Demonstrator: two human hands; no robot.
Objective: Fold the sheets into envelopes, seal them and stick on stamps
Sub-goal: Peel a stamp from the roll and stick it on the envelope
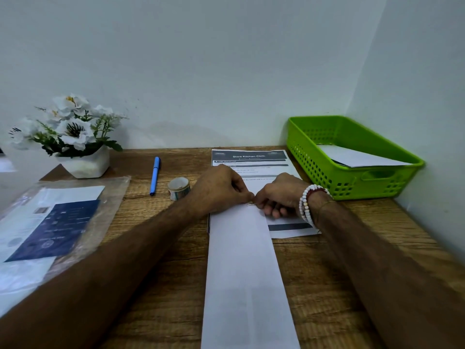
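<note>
left hand (221, 190) and right hand (279, 195) meet, fingers curled, pinching the far edge of the folded sheet (245, 273) on the counter (163, 285); tape roll (178, 188) just left.

Folded white sheet (245, 273): long narrow strip, lying flat on wooden desk (163, 273), running from near edge toward wall. Far end overlapping printed sheet (251, 157), being pinched by left hand (221, 190) and right hand (279, 195).
Printed sheet: dark header band, lying flat beneath strip's far end.
Tape roll (178, 188): small, sitting hole-up just left of hands.
Blank sheet (359, 157): lying tilted inside green basket (314, 157).
</note>
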